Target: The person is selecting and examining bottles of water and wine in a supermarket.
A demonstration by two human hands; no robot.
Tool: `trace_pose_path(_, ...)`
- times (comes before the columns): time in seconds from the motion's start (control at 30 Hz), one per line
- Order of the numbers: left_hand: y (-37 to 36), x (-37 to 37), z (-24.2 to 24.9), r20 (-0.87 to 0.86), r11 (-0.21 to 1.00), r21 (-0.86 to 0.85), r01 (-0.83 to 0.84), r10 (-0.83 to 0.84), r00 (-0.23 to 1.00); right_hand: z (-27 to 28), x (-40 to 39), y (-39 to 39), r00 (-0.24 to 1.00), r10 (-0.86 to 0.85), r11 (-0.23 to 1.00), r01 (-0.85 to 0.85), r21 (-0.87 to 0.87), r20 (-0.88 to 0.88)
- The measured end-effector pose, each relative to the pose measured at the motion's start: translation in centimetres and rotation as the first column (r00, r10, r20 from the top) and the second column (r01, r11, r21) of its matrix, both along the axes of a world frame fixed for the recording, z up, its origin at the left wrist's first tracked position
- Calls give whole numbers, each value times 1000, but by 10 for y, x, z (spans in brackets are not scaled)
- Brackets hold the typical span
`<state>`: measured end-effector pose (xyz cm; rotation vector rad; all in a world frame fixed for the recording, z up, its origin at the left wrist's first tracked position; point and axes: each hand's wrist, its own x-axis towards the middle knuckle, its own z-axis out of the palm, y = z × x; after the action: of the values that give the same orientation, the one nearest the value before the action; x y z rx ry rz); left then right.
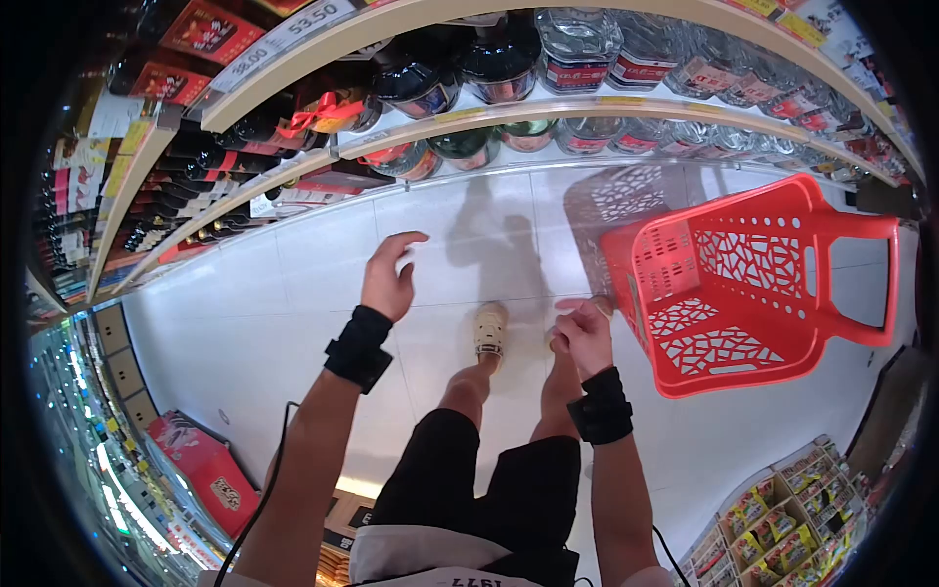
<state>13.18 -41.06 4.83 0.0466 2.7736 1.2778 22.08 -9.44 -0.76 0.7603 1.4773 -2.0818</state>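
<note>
My left hand (389,280) hovers over the floor in front of the shelves. Its fingers are bent but apart from the thumb, and it holds nothing. My right hand (585,333) is beside the near left side of a red plastic shopping basket (753,293). The right fingers are loosely curled in, and I see nothing in them. A gap shows between that hand and the basket's rim. The basket has cut-out sides, and a long handle points right; no goods are visible inside. Black straps wrap both wrists.
Ahead, curved-looking shelves hold clear glass bottles (577,54), dark bottles (499,64) and red boxes (201,29) at left. A red carton (210,479) stands at lower left. A sectioned rack of packaged snacks (782,519) is at lower right. Pale tiles (323,245) cover the floor.
</note>
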Motion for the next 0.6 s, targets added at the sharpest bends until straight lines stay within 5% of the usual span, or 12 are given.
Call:
trace_pose_path(0.03, -11, 7, 6, -77, 987, -149, 67, -80, 994, 19, -4, -7, 1000, -7, 998, 8, 55, -15)
trace_pose_path(0.33, -71, 72, -8, 259, 980, -71, -188, 200, 945, 28, 28, -14, 996, -17, 998, 11, 67, 84)
trace_pose_path(0.6, 19, 102, -37, 367, 994, 74, 84, -105, 924, 15, 73, 81, 971, -229, 906, 189, 378, 64)
